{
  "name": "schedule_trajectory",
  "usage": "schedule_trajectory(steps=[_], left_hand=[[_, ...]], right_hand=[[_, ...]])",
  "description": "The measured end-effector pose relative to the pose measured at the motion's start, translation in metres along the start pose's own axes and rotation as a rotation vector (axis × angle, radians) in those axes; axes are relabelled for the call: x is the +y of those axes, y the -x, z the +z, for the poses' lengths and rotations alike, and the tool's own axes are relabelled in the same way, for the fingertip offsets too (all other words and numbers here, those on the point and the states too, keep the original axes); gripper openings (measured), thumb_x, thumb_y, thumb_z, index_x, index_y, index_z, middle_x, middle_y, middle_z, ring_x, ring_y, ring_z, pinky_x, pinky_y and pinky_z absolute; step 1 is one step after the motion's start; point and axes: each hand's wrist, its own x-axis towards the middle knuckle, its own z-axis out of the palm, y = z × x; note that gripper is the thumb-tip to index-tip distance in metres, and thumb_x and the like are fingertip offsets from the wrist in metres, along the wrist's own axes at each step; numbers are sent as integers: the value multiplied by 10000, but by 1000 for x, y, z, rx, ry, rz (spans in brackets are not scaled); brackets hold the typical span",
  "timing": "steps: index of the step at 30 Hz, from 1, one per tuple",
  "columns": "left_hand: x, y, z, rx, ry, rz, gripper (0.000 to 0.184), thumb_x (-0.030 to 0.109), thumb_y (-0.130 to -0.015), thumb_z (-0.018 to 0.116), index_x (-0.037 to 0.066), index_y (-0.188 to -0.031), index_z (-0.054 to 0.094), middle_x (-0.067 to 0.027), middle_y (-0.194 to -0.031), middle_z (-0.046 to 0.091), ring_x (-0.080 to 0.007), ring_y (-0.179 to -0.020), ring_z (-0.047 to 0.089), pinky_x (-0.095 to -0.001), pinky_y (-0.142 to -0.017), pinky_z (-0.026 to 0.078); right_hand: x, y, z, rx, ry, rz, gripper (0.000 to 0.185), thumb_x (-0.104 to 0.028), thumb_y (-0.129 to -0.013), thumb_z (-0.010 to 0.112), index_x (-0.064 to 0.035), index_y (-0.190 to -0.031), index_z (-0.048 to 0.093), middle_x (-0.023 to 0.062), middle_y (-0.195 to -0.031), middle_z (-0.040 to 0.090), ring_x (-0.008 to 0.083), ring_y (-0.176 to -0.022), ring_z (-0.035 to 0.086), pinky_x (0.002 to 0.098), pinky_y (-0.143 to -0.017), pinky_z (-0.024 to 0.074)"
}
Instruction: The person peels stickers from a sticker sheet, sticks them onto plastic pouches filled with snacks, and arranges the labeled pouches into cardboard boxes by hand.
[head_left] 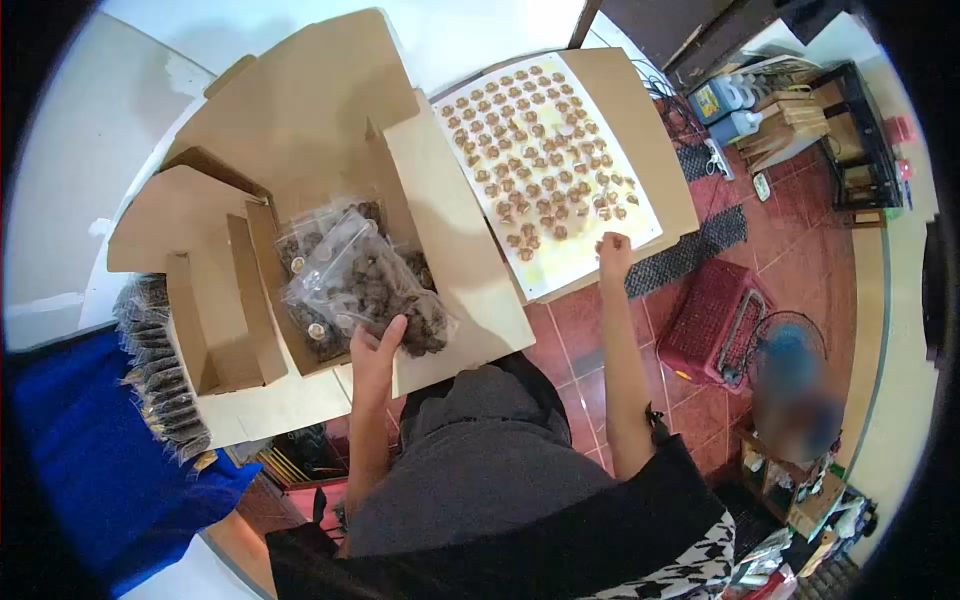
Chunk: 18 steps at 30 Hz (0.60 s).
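My left hand (375, 352) has its thumb and fingers closed on the lower edge of a clear plastic bag (375, 275) filled with dark brown, clumpy stuff. This bag lies over other clear bags (318, 335), some with a small round label, in an open cardboard box (405, 195). At the lower right edge of a white sheet (535, 278), my right hand (614, 252) is closed in a pinch; what is between its fingertips is too small to tell. Rows of small, shiny amber-brown round pieces (548, 185) cover the sheet.
Another open cardboard box (210, 310) stands to the left, beside a row of filled bags (165, 370) along the table edge. Cardboard (660, 160) lies under the sheet. On the tiled floor at right are a red crate (705, 320) and a blurred person (795, 400).
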Motion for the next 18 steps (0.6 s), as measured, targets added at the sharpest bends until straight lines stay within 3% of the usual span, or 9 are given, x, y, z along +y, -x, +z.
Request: schedule_trajectory(steps=[4,5,7,9,11,13,15,18], left_hand=[[4,-5,17,-9,38,-2,429,160,-735,607,-43,-1063,421,-109,-1018,503,-180,-923,482,-281,-814,362],[4,-8,22,-4,32,-1,429,160,-735,607,-43,-1063,421,-109,-1018,503,-180,-923,482,-281,-814,362],[5,-12,31,29,4,-20,449,160,-734,607,-38,-1084,406,-111,-1041,491,-181,-938,477,-283,-822,358],[11,-14,39,13,-24,-59,462,154,-732,609,-37,-1094,396,-112,-1055,481,-178,-956,466,-284,-827,353],[13,-17,43,-13,-61,-47,462,149,-727,615,-41,-1088,398,-118,-1062,474,-177,-976,451,-283,-831,350],[11,-22,42,-32,-68,-57,461,146,-727,616,-45,-1084,397,-120,-1052,475,-177,-970,452,-283,-833,349],[13,-21,47,21,-78,-29,442,146,-728,614,-43,-1070,407,-115,-1019,490,-176,-935,471,-284,-824,357],[14,-19,47,11,-80,-30,428,169,-722,623,-39,-1040,426,-110,-987,504,-175,-901,485,-285,-800,373]], right_hand=[[-8,-52,-7,70,293,-217,252,-146,-659,605,-37,-868,516,113,-713,526,212,-623,516,299,-581,435],[-12,-56,-7,66,289,-211,252,-146,-659,605,-37,-868,516,113,-713,526,212,-623,516,299,-581,435],[-21,-57,-3,28,537,-408,281,-120,-648,607,-58,-909,526,116,-780,499,212,-628,492,303,-581,431],[-11,-63,1,-33,582,-346,288,-169,-678,604,-107,-953,545,100,-728,453,207,-650,481,317,-598,419],[5,-65,2,-23,747,-577,302,-150,-684,593,-104,-978,540,120,-731,441,239,-741,459,339,-654,406],[0,-55,6,-38,676,-572,314,-125,-694,573,-112,-1006,540,131,-776,423,264,-773,433,356,-704,386],[-6,-46,8,-28,742,-434,313,-32,-698,513,-126,-995,534,134,-905,408,285,-823,457,366,-729,396],[-19,-39,4,-105,701,-379,226,-53,-700,529,-117,-916,544,133,-906,383,286,-843,463,384,-736,393]])
